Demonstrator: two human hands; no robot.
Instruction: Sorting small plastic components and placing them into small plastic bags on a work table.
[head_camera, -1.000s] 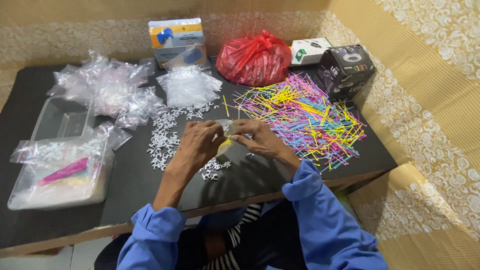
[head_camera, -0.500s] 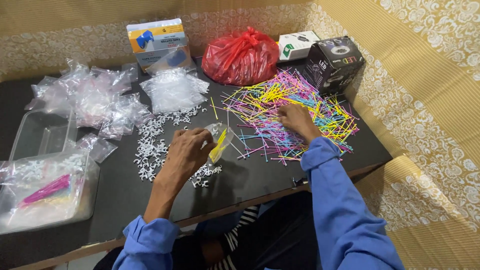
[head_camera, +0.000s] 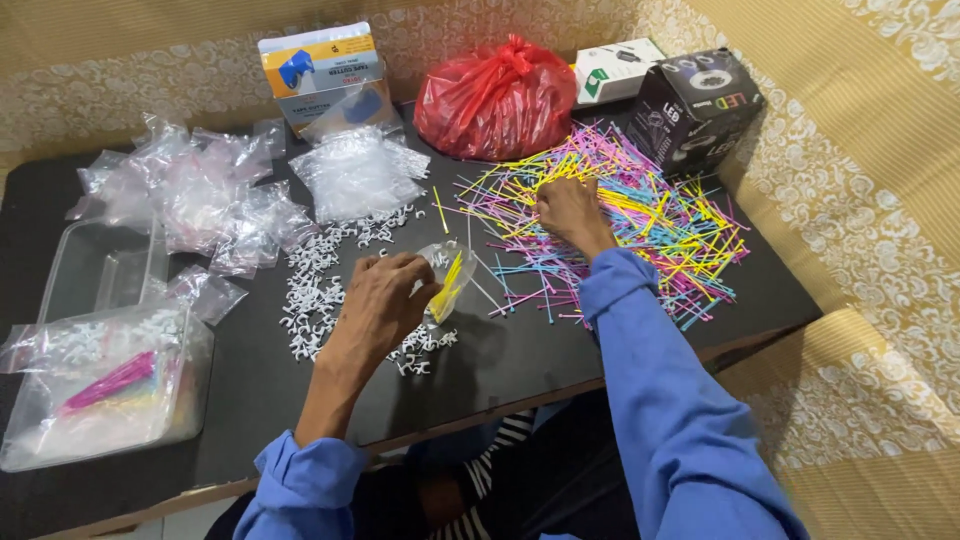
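Left hand: the left hand (head_camera: 385, 300) is near the middle of the black table (head_camera: 520, 365), fingers closed around a small clear bag (head_camera: 447, 278) that holds a few yellow ties; the bag's mouth points toward the far edge.
Right hand: the right hand (head_camera: 568, 212) rests on the pile of coloured cable ties (head_camera: 620, 215), fingers curled down into the strands; whether it has pinched any is not clear.
Cable ties: yellow, pink, blue and green, spread loosely over the right half of the table, reaching close to its right edge.
White clips: small white cable clips (head_camera: 330, 275) lie scattered just left of the left hand, some under the wrist.
Far edge: a red plastic bag (head_camera: 495, 85), a black box (head_camera: 695, 105), a white box (head_camera: 615, 68) and a blue-and-orange box (head_camera: 320, 70).
Left side: a heap of empty clear bags (head_camera: 200, 195), and a clear plastic tub (head_camera: 100, 375) at the left near corner with filled bags in it.
Sleeves: both arms wear blue sleeves (head_camera: 660, 400).
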